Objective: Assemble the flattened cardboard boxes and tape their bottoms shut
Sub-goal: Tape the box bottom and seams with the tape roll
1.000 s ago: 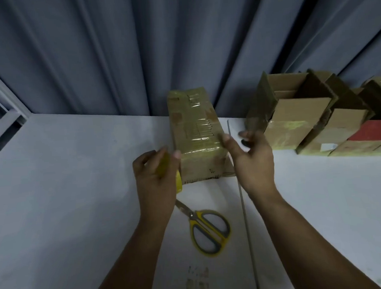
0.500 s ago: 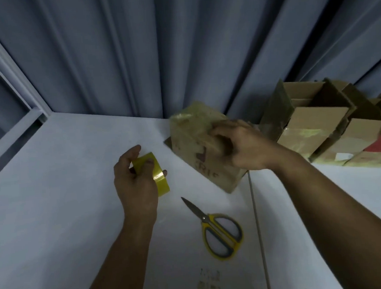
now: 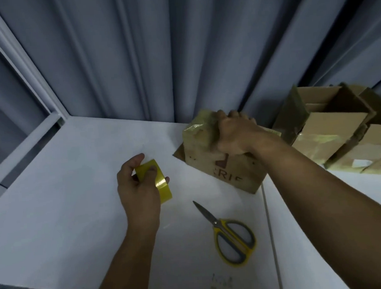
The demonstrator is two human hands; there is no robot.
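A small cardboard box (image 3: 227, 171) with a taped bottom stands tilted on the white table (image 3: 76, 196), its taped face turned up and away. My right hand (image 3: 235, 135) grips it from above, fingers curled over the taped top edge. My left hand (image 3: 138, 190) holds a roll of yellow tape (image 3: 157, 182) to the left of the box, a short way above the table. Red letters show on the box's near side.
Yellow-handled scissors (image 3: 231, 238) lie on the table in front of the box. Several assembled cardboard boxes (image 3: 331, 124) stand in a row at the back right. Grey curtains (image 3: 157, 57) hang behind the table. A window frame (image 3: 24, 141) borders the left side.
My right hand took hold of the box from above and tipped it toward the right. My left hand drew the tape roll away to the left. The view shifted upward.
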